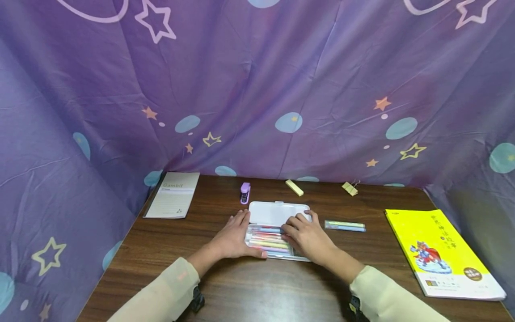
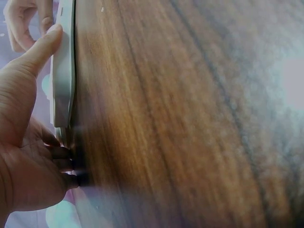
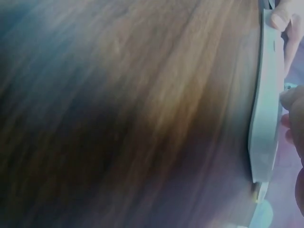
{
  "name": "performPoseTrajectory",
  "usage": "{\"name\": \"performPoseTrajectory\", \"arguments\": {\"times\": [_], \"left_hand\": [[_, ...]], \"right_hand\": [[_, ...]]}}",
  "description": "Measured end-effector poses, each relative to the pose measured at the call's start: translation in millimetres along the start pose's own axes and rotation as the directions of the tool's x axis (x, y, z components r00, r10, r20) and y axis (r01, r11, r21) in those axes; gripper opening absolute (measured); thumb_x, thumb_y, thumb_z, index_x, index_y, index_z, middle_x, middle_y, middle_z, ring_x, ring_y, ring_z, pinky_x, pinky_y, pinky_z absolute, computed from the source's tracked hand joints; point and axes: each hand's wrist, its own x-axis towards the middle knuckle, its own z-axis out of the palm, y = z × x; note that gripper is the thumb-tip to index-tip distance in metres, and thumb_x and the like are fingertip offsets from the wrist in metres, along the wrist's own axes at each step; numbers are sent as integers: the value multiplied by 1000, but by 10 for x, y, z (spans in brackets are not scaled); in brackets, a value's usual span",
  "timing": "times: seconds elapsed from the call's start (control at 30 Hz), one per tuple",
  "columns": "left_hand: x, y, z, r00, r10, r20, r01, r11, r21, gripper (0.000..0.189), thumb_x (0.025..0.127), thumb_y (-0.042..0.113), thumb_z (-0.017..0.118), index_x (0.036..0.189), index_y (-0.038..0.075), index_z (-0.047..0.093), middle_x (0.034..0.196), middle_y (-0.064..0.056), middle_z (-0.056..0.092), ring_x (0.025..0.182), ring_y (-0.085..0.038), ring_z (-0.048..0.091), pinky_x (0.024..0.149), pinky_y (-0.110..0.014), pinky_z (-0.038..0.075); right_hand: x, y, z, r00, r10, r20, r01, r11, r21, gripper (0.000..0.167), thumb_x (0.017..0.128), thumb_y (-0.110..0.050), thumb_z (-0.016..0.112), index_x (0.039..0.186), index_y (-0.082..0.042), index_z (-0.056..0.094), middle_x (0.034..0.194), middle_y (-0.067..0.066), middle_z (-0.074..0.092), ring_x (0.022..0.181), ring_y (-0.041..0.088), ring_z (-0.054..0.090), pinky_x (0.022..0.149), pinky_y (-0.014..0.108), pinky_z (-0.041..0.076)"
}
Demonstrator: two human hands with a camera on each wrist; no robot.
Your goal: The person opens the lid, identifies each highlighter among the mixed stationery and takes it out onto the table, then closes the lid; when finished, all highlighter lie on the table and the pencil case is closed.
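A white pencil case [image 1: 279, 213] lies open on the table, its lid folded back and several colored pens [image 1: 267, 241] in the tray. My left hand [image 1: 231, 237] holds the case's left side, thumb along the front edge and fingers toward the back. In the left wrist view, that thumb [image 2: 47, 45] presses the case's front wall [image 2: 64, 80]. My right hand [image 1: 307, 237] is over the tray's right part, its bent fingers reaching down among the pens. Whether it pinches a pen is hidden. In the right wrist view, its fingertips show just above the case wall [image 3: 267, 104].
Right of the case lies a clear packet of pens [image 1: 345, 226]. Behind are a purple stapler [image 1: 245, 193], a pale yellow block [image 1: 294, 188] and a binder clip [image 1: 350, 188]. A notebook [image 1: 173, 197] lies at the left, a yellow book [image 1: 442, 255] at the right.
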Motion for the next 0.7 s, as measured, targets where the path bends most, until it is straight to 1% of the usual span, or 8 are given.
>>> {"name": "performPoseTrajectory", "arguments": {"times": [0.2, 0.33, 0.43, 0.57, 0.7], "left_hand": [[5, 3, -1, 1000, 2, 0, -2, 1000, 7, 148, 77, 83, 84, 175, -3, 14, 185, -23, 17, 174, -39, 13, 143, -51, 16], [11, -1, -3, 1000, 3, -8, -3, 1000, 3, 149, 76, 82, 85, 175, -4, 16, 184, -24, 19, 174, -40, 15, 143, -51, 16], [13, -5, -4, 1000, 2, -11, -2, 1000, 6, 149, 76, 83, 85, 175, -4, 16, 184, -24, 19, 174, -40, 15, 143, -52, 17], [6, -1, -6, 1000, -1, -8, 1, 1000, 11, 150, 76, 84, 84, 175, -4, 15, 185, -24, 18, 174, -39, 14, 143, -51, 16], [-3, 17, -18, 1000, -2, 0, 2, 1000, 13, 149, 77, 83, 84, 175, -3, 14, 185, -23, 16, 174, -39, 13, 143, -51, 15]], "right_hand": [[41, -51, 49, 1000, 2, 1, -2, 1000, 6, 18, 99, -27, 84, 113, -16, 80, 103, -3, 72, 101, 21, 67, 102, 64, 51], [71, -70, 76, 1000, 8, -5, -8, 1000, 0, 18, 99, -27, 84, 113, -17, 80, 102, -4, 70, 96, 20, 64, 100, 60, 51], [104, -93, 102, 1000, 12, -3, -12, 1000, 10, 15, 100, -27, 83, 111, -18, 81, 101, -5, 67, 94, 19, 61, 99, 58, 51], [159, -127, 146, 1000, 27, 15, -27, 999, 20, 10, 101, -28, 82, 108, -21, 81, 100, -6, 67, 94, 18, 60, 99, 57, 52], [238, -166, 173, 999, 43, 26, -43, 999, 15, 10, 100, -29, 83, 105, -21, 81, 98, -6, 68, 95, 19, 60, 98, 56, 52]]}}
